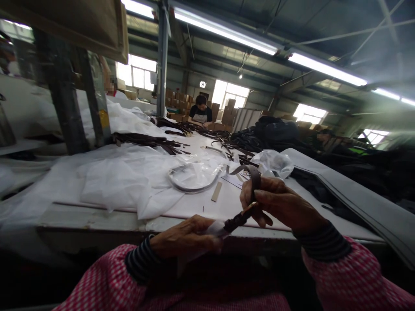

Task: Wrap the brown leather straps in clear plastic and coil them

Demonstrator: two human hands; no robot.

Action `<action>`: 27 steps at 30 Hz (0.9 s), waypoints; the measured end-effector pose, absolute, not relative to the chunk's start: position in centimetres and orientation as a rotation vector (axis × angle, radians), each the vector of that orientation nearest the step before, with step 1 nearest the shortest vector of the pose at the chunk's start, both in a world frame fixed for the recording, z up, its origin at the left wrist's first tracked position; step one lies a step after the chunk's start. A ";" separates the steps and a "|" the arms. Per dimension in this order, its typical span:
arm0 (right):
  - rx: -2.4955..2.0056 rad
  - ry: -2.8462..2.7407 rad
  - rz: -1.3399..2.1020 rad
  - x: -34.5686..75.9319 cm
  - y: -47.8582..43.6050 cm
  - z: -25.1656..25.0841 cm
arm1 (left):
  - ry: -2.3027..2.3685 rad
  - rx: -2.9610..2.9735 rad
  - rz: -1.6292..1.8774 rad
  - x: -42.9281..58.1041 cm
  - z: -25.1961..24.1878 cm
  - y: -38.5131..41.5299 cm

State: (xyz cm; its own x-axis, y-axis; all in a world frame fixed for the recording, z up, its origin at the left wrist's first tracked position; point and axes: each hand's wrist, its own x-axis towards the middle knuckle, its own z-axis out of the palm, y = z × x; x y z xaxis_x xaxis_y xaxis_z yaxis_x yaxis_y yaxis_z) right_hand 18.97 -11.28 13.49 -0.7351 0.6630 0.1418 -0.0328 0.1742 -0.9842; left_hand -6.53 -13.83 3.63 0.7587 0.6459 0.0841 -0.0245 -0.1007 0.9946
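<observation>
My right hand [280, 203] pinches a dark brown belt [255, 178], which curls over the fingers and trails toward the table. Below it, a dark, buckle-like piece [236, 222] with an orange-brown tip spans the gap between my hands; its exact kind is unclear. My left hand [189, 236] is closed around a thin white wrapping [215, 228], out of which the dark piece sticks. Both hands are over the near edge of the white table [181, 211]. Beyond them lies a coiled belt in a clear bag [194, 188].
White plastic bags [119, 177] spread over the left side. Brown straps [149, 142] are heaped farther back. A small beige strip [216, 191] lies near my hands, and a crumpled clear bag [275, 163] to the right. Across the table another person [200, 112] works.
</observation>
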 end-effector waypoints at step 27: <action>-0.788 -1.709 1.381 15.4 -12.4 13.3 | 0.872 1.508 1.053 -4.8 3.4 -14.7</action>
